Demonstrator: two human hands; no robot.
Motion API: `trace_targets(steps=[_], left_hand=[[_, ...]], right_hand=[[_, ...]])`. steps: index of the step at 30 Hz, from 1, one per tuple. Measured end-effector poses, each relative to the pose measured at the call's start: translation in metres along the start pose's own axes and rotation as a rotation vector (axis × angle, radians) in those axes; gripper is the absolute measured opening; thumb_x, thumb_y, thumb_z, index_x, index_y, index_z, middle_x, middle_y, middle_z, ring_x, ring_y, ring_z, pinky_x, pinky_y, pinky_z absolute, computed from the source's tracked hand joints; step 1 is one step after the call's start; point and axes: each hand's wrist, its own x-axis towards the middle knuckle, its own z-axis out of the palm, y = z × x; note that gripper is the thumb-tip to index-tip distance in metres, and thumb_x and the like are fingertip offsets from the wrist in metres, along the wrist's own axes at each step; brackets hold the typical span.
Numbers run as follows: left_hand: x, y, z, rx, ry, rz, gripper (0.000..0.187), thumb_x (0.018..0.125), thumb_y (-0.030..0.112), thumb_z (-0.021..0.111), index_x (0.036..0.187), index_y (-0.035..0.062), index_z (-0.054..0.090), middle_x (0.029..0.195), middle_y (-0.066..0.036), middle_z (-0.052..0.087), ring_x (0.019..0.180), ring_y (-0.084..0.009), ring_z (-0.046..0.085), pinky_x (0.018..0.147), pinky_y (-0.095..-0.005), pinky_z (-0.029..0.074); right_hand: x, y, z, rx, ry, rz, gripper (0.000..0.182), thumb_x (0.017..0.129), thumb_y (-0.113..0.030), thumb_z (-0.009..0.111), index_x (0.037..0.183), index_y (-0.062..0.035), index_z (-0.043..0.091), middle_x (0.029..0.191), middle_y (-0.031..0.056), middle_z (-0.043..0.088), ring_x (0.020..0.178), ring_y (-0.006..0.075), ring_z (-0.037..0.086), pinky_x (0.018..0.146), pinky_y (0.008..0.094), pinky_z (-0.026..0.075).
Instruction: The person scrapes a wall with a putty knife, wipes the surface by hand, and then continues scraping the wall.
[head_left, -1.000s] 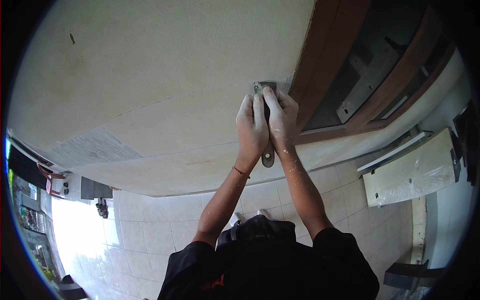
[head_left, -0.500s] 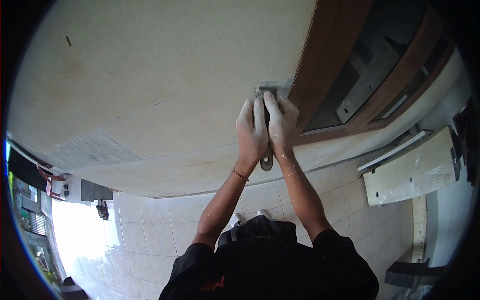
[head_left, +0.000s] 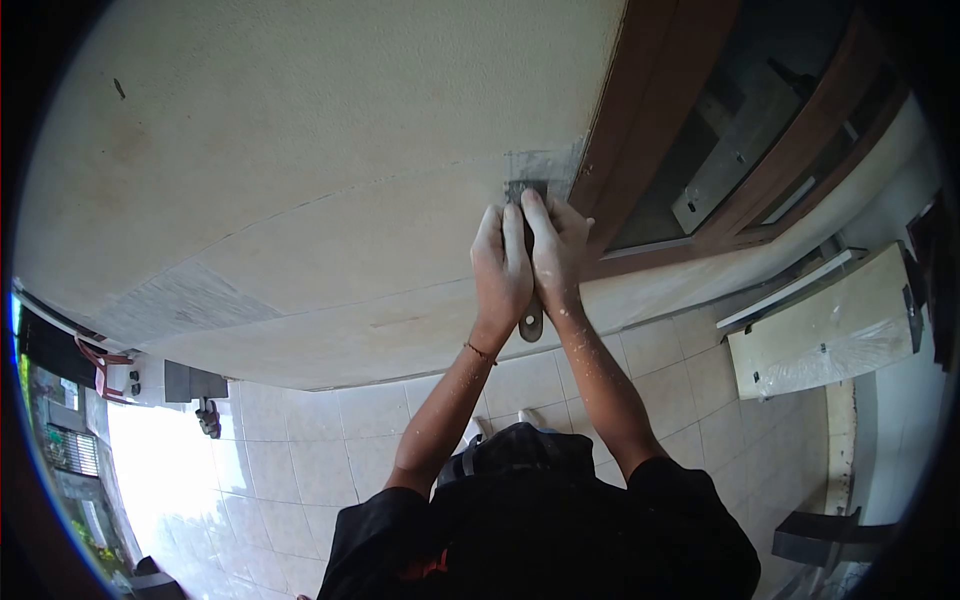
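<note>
You've dragged the scraper (head_left: 527, 250) down, baring a grey patch (head_left: 545, 163); left hand (head_left: 502, 268) and right hand (head_left: 556, 255) clamp it, and its corner could gouge the wooden frame (head_left: 625, 130).

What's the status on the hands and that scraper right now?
Left hand and right hand both clamped on scraper. Blade flat against wall, beside wooden window frame. Nothing obstructing.

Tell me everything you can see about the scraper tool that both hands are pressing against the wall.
The scraper is a flat hand tool, mostly hidden under the hands. Its dark grey blade tip shows above the fingertips, pressed flat against the cream wall beside the brown wooden window frame, just below a greyish scraped patch. Its handle end, rounded with a hanging hole, pokes out beneath the palms. The left hand and right hand, both dusted white, clasp it side by side, fingers stretched along it.
</note>
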Motion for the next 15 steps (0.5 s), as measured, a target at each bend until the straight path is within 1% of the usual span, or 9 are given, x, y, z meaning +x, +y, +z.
trace_targets(steps=[2, 3, 4, 7, 8, 9, 11, 14, 15], left_hand=[[0.004, -0.005, -0.001, 0.022, -0.009, 0.036, 0.029, 0.104, 0.018, 0.046, 0.082, -0.0014, 0.047, 0.071, -0.002, 0.046, 0.074, -0.0065, 0.039, 0.06, -0.0271, 0.037], [0.002, -0.003, -0.002, 0.039, -0.013, 0.033, 0.029, 0.104, 0.018, 0.046, 0.082, -0.0013, 0.047, 0.071, -0.002, 0.045, 0.073, -0.0065, 0.039, 0.06, -0.027, 0.037], [0.01, 0.008, -0.001, -0.009, -0.01, 0.083, 0.029, 0.104, 0.018, 0.046, 0.082, -0.0013, 0.047, 0.071, -0.002, 0.045, 0.072, -0.0063, 0.038, 0.059, -0.027, 0.036], [0.015, 0.016, 0.0, 0.028, -0.002, 0.065, 0.03, 0.104, 0.017, 0.046, 0.081, -0.0012, 0.047, 0.071, -0.002, 0.045, 0.072, -0.0061, 0.038, 0.058, -0.0265, 0.036], [0.009, 0.001, 0.001, -0.002, 0.001, 0.051, 0.03, 0.105, 0.017, 0.045, 0.081, -0.001, 0.047, 0.07, -0.002, 0.045, 0.072, -0.0062, 0.038, 0.059, -0.0266, 0.036], [0.0, -0.008, 0.0, 0.07, 0.005, 0.065, 0.03, 0.105, 0.017, 0.045, 0.081, -0.0004, 0.046, 0.07, -0.001, 0.045, 0.072, -0.0057, 0.038, 0.059, -0.0261, 0.036], [-0.008, -0.02, -0.003, 0.065, -0.016, -0.037, 0.029, 0.105, 0.018, 0.045, 0.082, -0.0005, 0.047, 0.071, -0.002, 0.045, 0.071, -0.006, 0.038, 0.06, -0.0263, 0.036], [-0.004, -0.009, 0.006, -0.145, 0.003, -0.038, 0.03, 0.104, 0.018, 0.046, 0.081, -0.0009, 0.047, 0.07, -0.002, 0.045, 0.071, -0.0062, 0.038, 0.06, -0.0264, 0.036], [-0.008, -0.012, 0.006, -0.073, 0.01, -0.062, 0.03, 0.104, 0.018, 0.046, 0.081, -0.001, 0.047, 0.071, -0.001, 0.045, 0.071, -0.0061, 0.038, 0.06, -0.0264, 0.036]], right_hand=[[0.003, 0.003, -0.001, 0.015, 0.01, -0.008, 0.034, 0.095, -0.019, 0.063, 0.069, 0.0017, 0.056, 0.058, -0.0016, 0.051, 0.06, 0.0043, 0.042, 0.052, 0.0277, 0.035], [-0.001, -0.006, -0.001, 0.016, 0.014, 0.008, 0.034, 0.095, -0.019, 0.063, 0.068, 0.0017, 0.056, 0.058, -0.0017, 0.05, 0.06, 0.0044, 0.041, 0.052, 0.0278, 0.035], [0.007, -0.012, 0.0, 0.005, -0.013, 0.03, 0.035, 0.095, -0.018, 0.063, 0.067, 0.0012, 0.055, 0.058, -0.0024, 0.049, 0.06, 0.0038, 0.04, 0.051, 0.0271, 0.034], [0.012, -0.023, 0.002, 0.118, -0.035, 0.039, 0.035, 0.095, -0.018, 0.064, 0.067, 0.0009, 0.054, 0.058, -0.0031, 0.048, 0.06, 0.0033, 0.039, 0.051, 0.0269, 0.033], [0.006, -0.014, -0.002, -0.007, -0.02, 0.027, 0.035, 0.095, -0.017, 0.063, 0.066, 0.0002, 0.054, 0.058, -0.0037, 0.047, 0.059, 0.0032, 0.039, 0.051, 0.0267, 0.032], [-0.001, 0.015, -0.003, 0.035, -0.006, -0.016, 0.035, 0.095, -0.017, 0.063, 0.065, -0.0011, 0.054, 0.057, -0.0042, 0.047, 0.059, 0.0029, 0.038, 0.05, 0.0265, 0.031], [-0.009, 0.028, -0.002, 0.067, 0.027, 0.053, 0.036, 0.095, -0.018, 0.063, 0.064, -0.0022, 0.053, 0.057, -0.0047, 0.046, 0.058, 0.0027, 0.038, 0.05, 0.0258, 0.031], [-0.001, -0.002, -0.008, 0.195, -0.071, 0.174, 0.037, 0.095, -0.019, 0.064, 0.064, -0.003, 0.053, 0.057, -0.0051, 0.046, 0.057, 0.0023, 0.037, 0.05, 0.0252, 0.031], [-0.003, 0.008, -0.012, 0.147, -0.081, 0.154, 0.036, 0.096, -0.018, 0.063, 0.065, -0.004, 0.053, 0.06, -0.0063, 0.047, 0.06, 0.0018, 0.039, 0.052, 0.0239, 0.032]])
